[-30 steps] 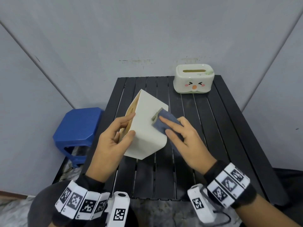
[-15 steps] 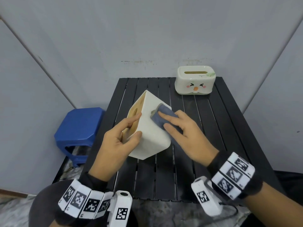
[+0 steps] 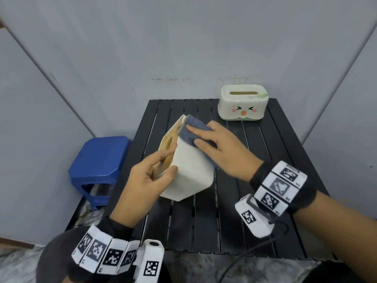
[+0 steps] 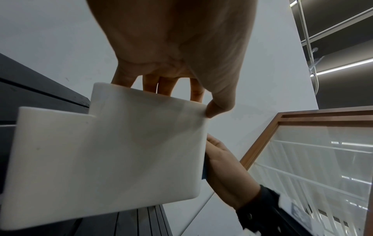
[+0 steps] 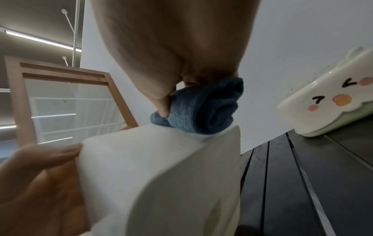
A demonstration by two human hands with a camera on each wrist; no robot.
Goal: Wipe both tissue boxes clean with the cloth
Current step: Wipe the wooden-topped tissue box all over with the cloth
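Head view: left hand grips the plain white rectangular tissue box, thumb on the near face, fingers on the tan slotted lid; box is tilted on the black slatted table. Right hand, fingers extended flat, presses the folded blue cloth against the box's upper side. Second cream tissue box with a cartoon face stands upright at the table's far right edge. Blue plastic stool beside the table, left.
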